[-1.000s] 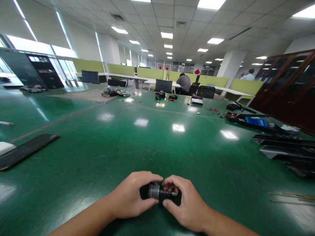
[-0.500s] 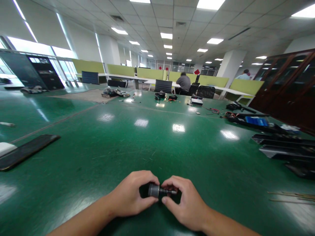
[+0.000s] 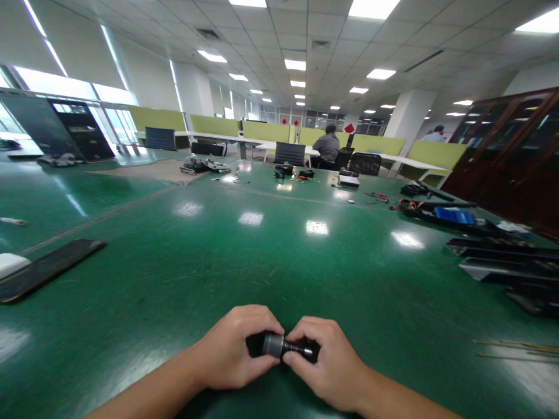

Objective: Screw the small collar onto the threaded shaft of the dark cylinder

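Observation:
Low in the middle of the head view is a small part with a dark grey cylinder (image 3: pixel 273 344) and a thin, ridged shaft (image 3: pixel 298 349) ending in a shiny metal tip. It looks like a small motor, but I cannot tell its exact kind. My left hand (image 3: pixel 238 348) pinches the cylinder from the left between thumb and fingers. From the right, my right hand (image 3: pixel 329 361) closes thumb and fingertips round the shaft close to the cylinder. The part lies nearly level, its shaft pointing right and tilted slightly down. Fingertips cover some of it.
On the green table (image 3: pixel 209 267), a dark phone-like slab (image 3: pixel 52 269) lies at left beside a white object (image 3: pixel 12 265). Black metal channels (image 3: pixel 502 269) and thin rods (image 3: pixel 519 350) lie at right. Electronics and tools sit farther back. A person (image 3: pixel 327 145) sits beyond the table.
The part has tilted a little, its shaft end now lower. My right thumb and fingertips have shifted slightly left along the shaft toward the cylinder. My left hand keeps its hold.

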`<state>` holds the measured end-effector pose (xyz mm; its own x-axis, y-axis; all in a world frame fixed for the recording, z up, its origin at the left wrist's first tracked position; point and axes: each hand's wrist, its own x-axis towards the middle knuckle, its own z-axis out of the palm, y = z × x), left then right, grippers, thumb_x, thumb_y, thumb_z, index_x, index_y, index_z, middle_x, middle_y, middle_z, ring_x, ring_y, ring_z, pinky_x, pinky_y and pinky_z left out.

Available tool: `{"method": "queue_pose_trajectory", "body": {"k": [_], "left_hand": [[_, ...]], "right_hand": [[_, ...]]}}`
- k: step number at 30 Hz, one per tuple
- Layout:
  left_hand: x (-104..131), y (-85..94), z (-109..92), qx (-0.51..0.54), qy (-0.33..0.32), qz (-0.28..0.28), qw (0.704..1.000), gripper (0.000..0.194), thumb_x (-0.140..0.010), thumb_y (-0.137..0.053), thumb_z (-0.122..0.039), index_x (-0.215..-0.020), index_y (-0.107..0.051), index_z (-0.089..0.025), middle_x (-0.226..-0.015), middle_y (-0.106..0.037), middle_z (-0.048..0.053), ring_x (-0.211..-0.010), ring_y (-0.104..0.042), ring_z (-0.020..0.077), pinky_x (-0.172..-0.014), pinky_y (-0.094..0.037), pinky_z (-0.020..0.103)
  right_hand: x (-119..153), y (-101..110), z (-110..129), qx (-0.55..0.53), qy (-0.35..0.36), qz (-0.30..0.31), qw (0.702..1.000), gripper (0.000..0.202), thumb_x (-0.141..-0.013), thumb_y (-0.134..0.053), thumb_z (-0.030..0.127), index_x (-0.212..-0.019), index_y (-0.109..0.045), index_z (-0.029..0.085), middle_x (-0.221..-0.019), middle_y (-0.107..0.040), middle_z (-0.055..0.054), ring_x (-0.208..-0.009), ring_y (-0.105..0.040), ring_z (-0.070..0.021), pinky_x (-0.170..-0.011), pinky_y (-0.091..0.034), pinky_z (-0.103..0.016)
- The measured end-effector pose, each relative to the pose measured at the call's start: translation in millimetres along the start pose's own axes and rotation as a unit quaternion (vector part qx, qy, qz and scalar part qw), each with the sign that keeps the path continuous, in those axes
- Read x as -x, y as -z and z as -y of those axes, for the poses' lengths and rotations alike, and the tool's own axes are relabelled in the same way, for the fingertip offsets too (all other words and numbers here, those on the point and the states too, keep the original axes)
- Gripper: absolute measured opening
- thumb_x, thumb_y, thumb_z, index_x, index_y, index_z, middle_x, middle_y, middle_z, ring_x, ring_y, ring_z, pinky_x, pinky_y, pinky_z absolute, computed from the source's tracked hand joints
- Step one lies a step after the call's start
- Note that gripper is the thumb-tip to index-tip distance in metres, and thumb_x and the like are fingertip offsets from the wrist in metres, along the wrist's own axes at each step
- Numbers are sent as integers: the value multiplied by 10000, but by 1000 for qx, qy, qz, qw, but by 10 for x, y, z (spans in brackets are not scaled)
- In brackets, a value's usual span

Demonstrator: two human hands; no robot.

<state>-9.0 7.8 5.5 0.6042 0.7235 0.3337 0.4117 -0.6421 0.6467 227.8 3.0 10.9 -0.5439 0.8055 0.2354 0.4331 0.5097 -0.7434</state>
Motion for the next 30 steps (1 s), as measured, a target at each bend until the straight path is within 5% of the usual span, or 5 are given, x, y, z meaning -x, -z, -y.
{"method": "queue_pose_trajectory", "body": {"k": [30], "left_hand": [[29, -24, 34, -10, -15, -29, 999, 304, -781, -740, -237, -1076, -669, -221, -919, -706, 48, -825, -657, 179, -765, -472, 309]], "right_hand": [[15, -1, 5, 16, -2, -10, 1000, 49, -799, -733, 174, -834, -710, 201, -756, -682, 5, -700, -633, -166, -668, -424, -280]]}}
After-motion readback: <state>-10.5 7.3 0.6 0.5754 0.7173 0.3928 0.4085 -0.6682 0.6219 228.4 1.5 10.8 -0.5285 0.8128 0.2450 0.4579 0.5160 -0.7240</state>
